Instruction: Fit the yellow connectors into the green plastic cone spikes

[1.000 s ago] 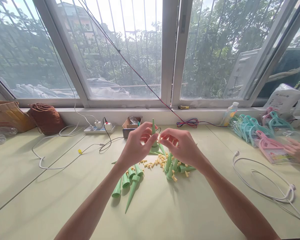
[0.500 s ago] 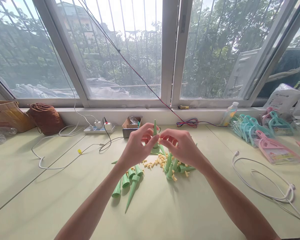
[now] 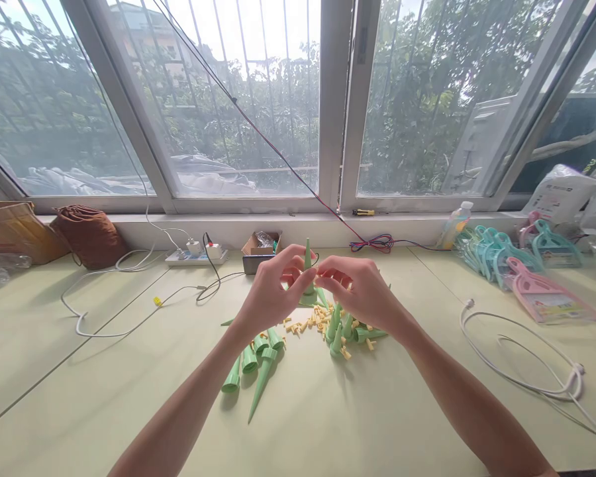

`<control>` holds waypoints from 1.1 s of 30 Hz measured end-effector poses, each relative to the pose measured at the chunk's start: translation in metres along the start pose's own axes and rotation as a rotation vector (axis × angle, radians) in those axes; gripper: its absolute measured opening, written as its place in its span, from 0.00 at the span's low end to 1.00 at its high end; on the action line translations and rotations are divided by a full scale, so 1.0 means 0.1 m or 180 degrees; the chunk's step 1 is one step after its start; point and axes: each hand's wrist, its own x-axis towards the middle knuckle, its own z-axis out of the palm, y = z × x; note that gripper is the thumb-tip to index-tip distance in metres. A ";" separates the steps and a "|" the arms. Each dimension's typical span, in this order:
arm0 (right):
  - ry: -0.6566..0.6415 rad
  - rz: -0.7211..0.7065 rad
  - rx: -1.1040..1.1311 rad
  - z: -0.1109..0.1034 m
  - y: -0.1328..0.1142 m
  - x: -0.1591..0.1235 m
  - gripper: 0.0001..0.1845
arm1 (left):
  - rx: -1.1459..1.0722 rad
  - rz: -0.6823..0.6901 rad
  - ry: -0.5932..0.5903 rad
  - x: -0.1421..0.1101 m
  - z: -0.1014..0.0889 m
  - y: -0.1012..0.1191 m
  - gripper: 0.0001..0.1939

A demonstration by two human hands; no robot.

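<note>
Upright between my hands stands a green plant watering spike (image 3: 307,262), its point up. The fingers and thumb of my left hand (image 3: 284,278) are closed around it. My right hand (image 3: 353,281) is pinched at the spike's right side, thumb and fingertips together; whatever they hold is too small to make out. Below lies a heap of small yellow valve pieces (image 3: 320,319). More green spikes (image 3: 336,341) stand and lie under my right hand. Several others, one a long spike (image 3: 263,384), lie below my left wrist, with their wide ends showing.
A small open box (image 3: 261,253) and a power strip (image 3: 197,256) sit along the back. To the left are a brown drawstring bag (image 3: 89,235) and cardboard (image 3: 22,232). Bagged dustpans (image 3: 546,291), a bottle (image 3: 459,225) and a coiled white cable (image 3: 521,384) occupy the right.
Both my hands keep almost the same grip and position at the spike. Another person's hand, seen at the right edge before, is out of view now.
</note>
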 end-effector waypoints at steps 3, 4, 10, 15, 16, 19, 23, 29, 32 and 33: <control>0.0013 -0.0002 0.0030 0.00 0.00 0.00 0.07 | -0.0024 -0.0018 0.0020 0.00 -0.01 -0.01 0.09; 0.0031 -0.0001 0.0038 -0.01 -0.01 0.00 0.06 | -0.0037 -0.0019 0.0040 0.00 -0.02 -0.01 0.09; 0.0134 -0.0024 0.0128 -0.01 -0.01 -0.01 0.03 | -0.0135 0.0018 0.0168 0.01 -0.02 -0.01 0.10; 0.0215 -0.0007 0.0157 0.00 0.00 -0.01 0.03 | -0.0157 0.0019 0.0181 0.00 -0.02 0.00 0.11; 0.0225 -0.0007 0.0151 0.00 0.00 -0.01 0.03 | -0.0162 0.0018 0.0184 0.00 -0.02 0.00 0.11; 0.0252 -0.0019 0.0154 0.00 -0.01 -0.01 0.03 | -0.0151 0.0008 0.0210 0.00 -0.01 0.00 0.11; 0.0264 0.0020 0.0204 0.01 -0.01 0.00 0.04 | -0.0123 0.0033 0.0239 0.00 -0.02 0.01 0.10; 0.0380 0.0137 0.0271 -0.01 -0.02 0.01 0.08 | -0.0165 0.0009 0.0381 0.00 -0.06 0.02 0.10; 0.0406 0.0108 0.0229 -0.02 -0.02 0.02 0.06 | -0.0305 -0.0070 0.0387 0.01 -0.08 0.02 0.10; 0.0374 0.0095 0.0223 -0.02 -0.02 0.02 0.05 | -0.0381 -0.0113 0.0359 0.02 -0.09 0.01 0.10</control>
